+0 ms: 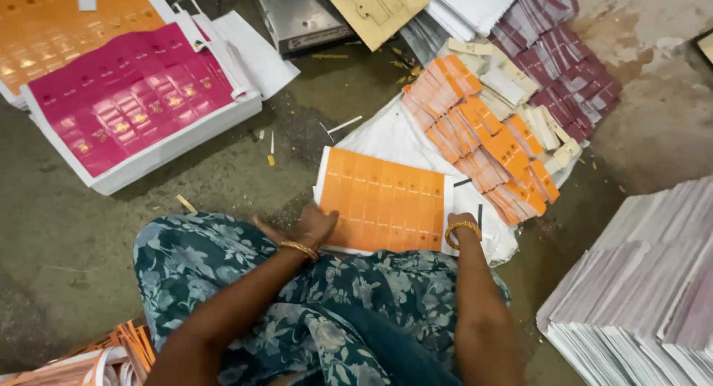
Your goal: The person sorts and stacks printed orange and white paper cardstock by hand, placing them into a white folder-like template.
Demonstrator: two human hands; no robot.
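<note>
Head view, looking down past a lap in teal floral cloth point(297, 282): an orange printed card sheet point(382, 200), ruled into rows of small tags, lies flat on white sheets point(386, 137) on the concrete floor point(223, 178), just ahead of the knees. The left hand point(312, 224) rests on the sheet's near left corner, fingers together and laid flat along its edge, a gold bangle at the wrist. The right hand point(462, 224) is at the sheet's near right corner; its fingers are tucked out of sight, so whether they pinch the sheet cannot be told.

Just beyond the sheet's far right corner lies a fanned heap of loose orange tags point(483, 133), with cream tags point(520, 96) and maroon tags point(564, 66) farther off. Well to the sheet's far left sits a stack topped by a pink printed sheet point(134, 104), an orange stack point(59, 22) behind it. Right of the sheet, a tall pile of pale sheets point(646, 282) stands apart.
</note>
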